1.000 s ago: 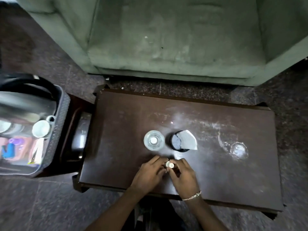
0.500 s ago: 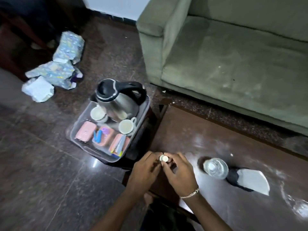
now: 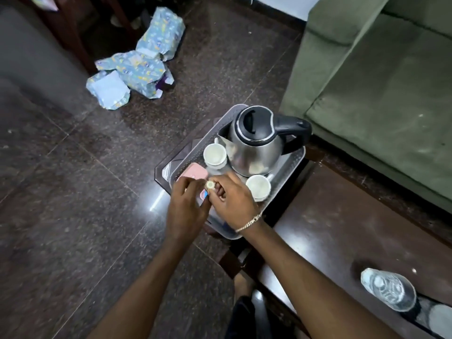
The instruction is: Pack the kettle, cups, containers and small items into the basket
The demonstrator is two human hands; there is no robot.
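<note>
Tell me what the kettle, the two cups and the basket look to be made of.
Kettle: polished steel body that mirrors the cups, with a matte black lid and handle, likely plastic.
Cups: glossy white, probably ceramic.
Basket: grey perforated walls, apparently plastic.

Kettle (image 3: 254,148) glossy metal; basket (image 3: 291,167) grey plastic; floor (image 3: 73,192) polished stone.
</note>
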